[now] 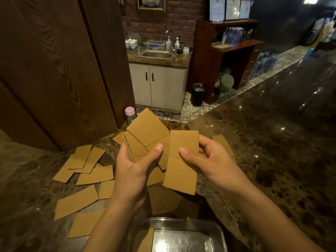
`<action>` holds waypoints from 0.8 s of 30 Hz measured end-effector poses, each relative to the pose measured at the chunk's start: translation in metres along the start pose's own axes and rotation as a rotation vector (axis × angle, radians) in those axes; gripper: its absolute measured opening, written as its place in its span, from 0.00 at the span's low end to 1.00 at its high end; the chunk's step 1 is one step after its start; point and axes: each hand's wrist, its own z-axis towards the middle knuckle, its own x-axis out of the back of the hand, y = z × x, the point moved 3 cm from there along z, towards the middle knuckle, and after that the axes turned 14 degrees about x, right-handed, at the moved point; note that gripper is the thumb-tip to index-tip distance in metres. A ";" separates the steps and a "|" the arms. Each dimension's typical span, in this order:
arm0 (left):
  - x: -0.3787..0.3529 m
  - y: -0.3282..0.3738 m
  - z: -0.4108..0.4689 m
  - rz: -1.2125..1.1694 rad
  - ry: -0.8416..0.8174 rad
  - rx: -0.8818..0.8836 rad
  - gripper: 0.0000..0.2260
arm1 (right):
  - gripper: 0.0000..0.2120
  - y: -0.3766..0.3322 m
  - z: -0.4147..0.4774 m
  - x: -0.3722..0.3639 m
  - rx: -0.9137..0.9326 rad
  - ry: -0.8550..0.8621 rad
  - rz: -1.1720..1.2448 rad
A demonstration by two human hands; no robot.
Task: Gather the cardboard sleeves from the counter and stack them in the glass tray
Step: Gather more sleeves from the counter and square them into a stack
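Cardboard sleeves (85, 171) lie scattered flat on a dark marble counter (272, 142), to the left of and beneath a person's raised hands. The left hand (134, 171) grips a fanned bunch (147, 131) of them; the right hand (212, 166) pinches 1 creased sleeve (181, 160) beside it. A glass tray (214, 233) sits nearest the camera, with what may be 1 sleeve inside, its outline blurred.

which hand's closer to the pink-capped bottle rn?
Left. The left hand, gripping fanned sleeves, is just below the pink-capped bottle in frame; the right hand, holding a sleeve, is farther off to the lower right.
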 end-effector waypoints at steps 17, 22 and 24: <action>-0.013 -0.012 -0.007 0.085 -0.204 0.158 0.19 | 0.09 0.006 0.008 -0.008 0.186 0.139 -0.284; -0.016 -0.012 -0.007 -0.027 -0.176 0.165 0.19 | 0.08 0.022 -0.005 -0.028 0.311 0.285 -0.343; -0.018 -0.012 -0.010 -0.058 -0.238 0.204 0.18 | 0.13 0.025 -0.010 -0.032 0.386 0.326 -0.537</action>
